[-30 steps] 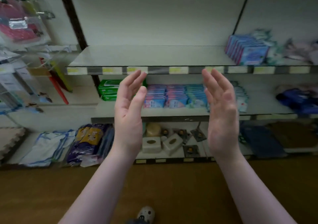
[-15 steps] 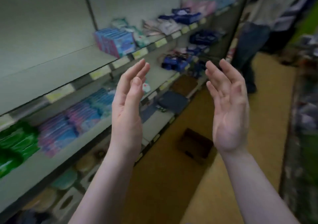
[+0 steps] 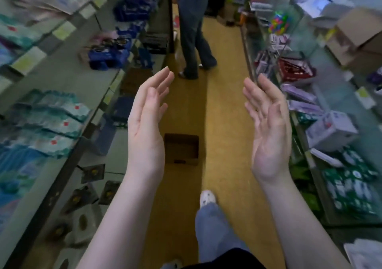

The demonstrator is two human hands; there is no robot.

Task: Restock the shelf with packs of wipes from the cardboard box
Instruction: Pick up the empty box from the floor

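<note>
An open brown cardboard box [image 3: 182, 149] stands on the yellow aisle floor ahead of me, and its inside looks dark. My left hand [image 3: 147, 124] and my right hand [image 3: 268, 128] are raised in front of me, palms facing each other, fingers apart, both empty. The box shows between and beyond them. Packs of wipes [image 3: 47, 122] in teal and blue lie stacked on the shelf [image 3: 86, 76] along my left.
Another person [image 3: 193, 31] stands in the aisle past the box. A second shelving unit [image 3: 306, 95] full of goods runs along the right. Tissue boxes [image 3: 82, 225] sit on the lowest left shelf. My foot [image 3: 207, 198] is stepping forward.
The view has swung right, from facing the shelf to looking down the aisle. The box is now central between my hands. Both hands stay raised and empty.
</note>
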